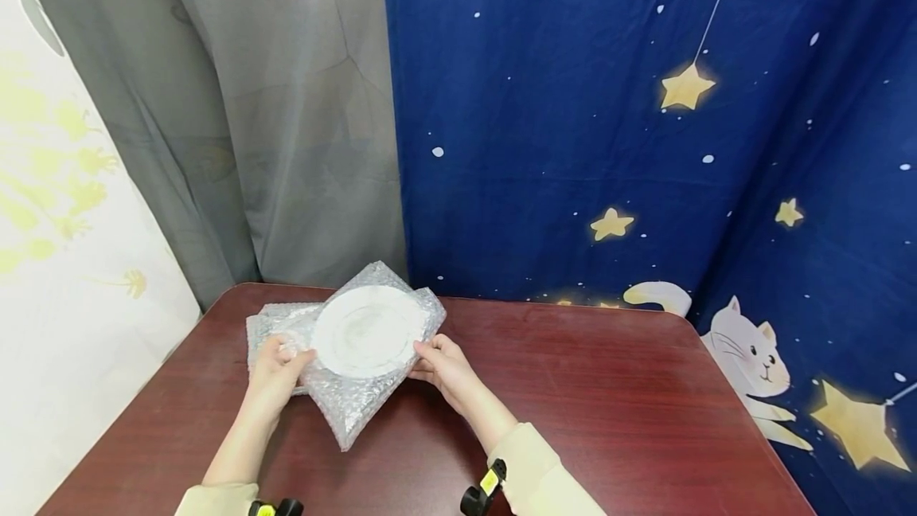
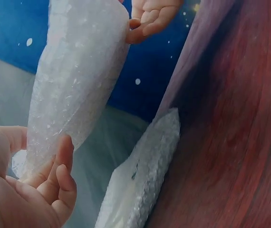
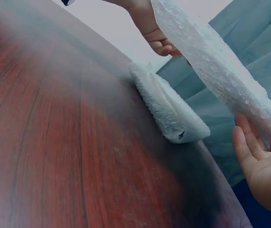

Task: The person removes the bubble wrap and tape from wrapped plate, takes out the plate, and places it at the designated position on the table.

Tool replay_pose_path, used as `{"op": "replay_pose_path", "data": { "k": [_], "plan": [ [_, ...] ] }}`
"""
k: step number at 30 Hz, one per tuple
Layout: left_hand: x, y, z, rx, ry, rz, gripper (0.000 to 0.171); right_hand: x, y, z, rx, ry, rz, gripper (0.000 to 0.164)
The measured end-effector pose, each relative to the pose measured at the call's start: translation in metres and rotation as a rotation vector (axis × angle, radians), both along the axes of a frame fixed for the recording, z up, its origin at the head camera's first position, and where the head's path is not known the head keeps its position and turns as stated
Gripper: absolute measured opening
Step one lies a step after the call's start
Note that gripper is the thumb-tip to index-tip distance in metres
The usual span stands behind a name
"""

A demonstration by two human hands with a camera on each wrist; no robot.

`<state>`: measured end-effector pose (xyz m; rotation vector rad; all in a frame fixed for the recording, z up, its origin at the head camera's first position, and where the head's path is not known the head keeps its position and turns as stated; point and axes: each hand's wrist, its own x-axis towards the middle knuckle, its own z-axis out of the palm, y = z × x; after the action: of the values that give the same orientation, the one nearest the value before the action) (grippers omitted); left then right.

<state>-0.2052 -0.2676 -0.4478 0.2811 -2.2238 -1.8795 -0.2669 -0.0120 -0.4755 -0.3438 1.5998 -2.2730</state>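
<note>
A white round plate (image 1: 368,331) lies inside a clear bubble-wrap bag (image 1: 349,412), held up above the table and tilted, one corner pointing toward me. My left hand (image 1: 275,373) pinches the bag's left edge, thumb on top and fingers beneath. On the opposite edge my right hand (image 1: 447,373) grips it the same way, as the right wrist view also shows with fingers (image 3: 250,145) under the wrap. Behind and below, a second bubble-wrapped bundle (image 3: 171,107) rests on the table, partly hidden in the head view by the raised one.
The dark red wooden table (image 1: 595,396) reaches to a grey curtain (image 1: 315,142) and a blue star-patterned curtain (image 1: 537,142) along its back edge. A pale curtain (image 1: 72,301) hangs at the left.
</note>
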Motion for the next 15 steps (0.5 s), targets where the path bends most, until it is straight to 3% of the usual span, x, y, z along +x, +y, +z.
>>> {"op": "replay_pose_path", "data": {
  "k": [8, 15],
  "plan": [
    [0.002, 0.02, 0.009, -0.015, -0.017, -0.013, 0.031, 0.005, 0.02, 0.011, -0.004, 0.024, -0.026, 0.016],
    [0.001, 0.041, 0.013, 0.034, 0.017, -0.035, 0.028, 0.007, 0.038, 0.015, 0.014, 0.027, -0.071, 0.019]
  ]
}}
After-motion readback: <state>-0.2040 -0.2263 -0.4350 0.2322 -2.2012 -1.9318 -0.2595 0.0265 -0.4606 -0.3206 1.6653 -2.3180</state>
